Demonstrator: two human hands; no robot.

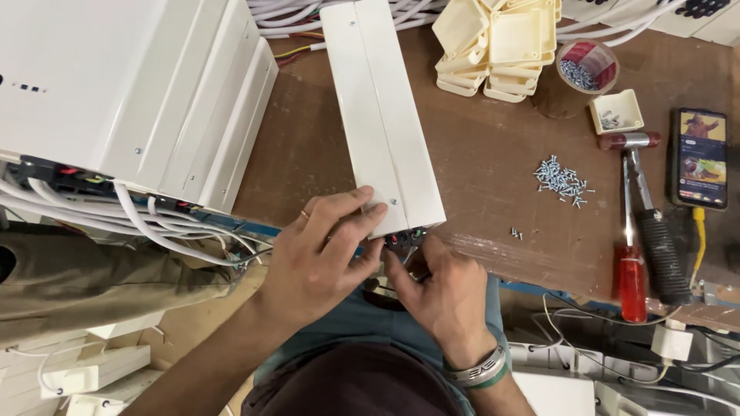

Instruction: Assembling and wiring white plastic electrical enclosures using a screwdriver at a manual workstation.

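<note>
Beyond the right hand [443, 296], a tape roll [587, 68] and small tray [617, 112] hold screws. Left hand [320, 254] presses spread on the white casing [381, 115]; right fingers pinch its end connector [404, 240].

left hand [320, 250] presses near end of long white box [381, 115] | right hand [439, 296] pinches dark wired part [405, 240] at box end | tabletop [478, 146]: loose screws [561, 181], hammer [644, 216], red-handled screwdriver [630, 254], phone [700, 158], stacked cream covers [497, 46]
</note>
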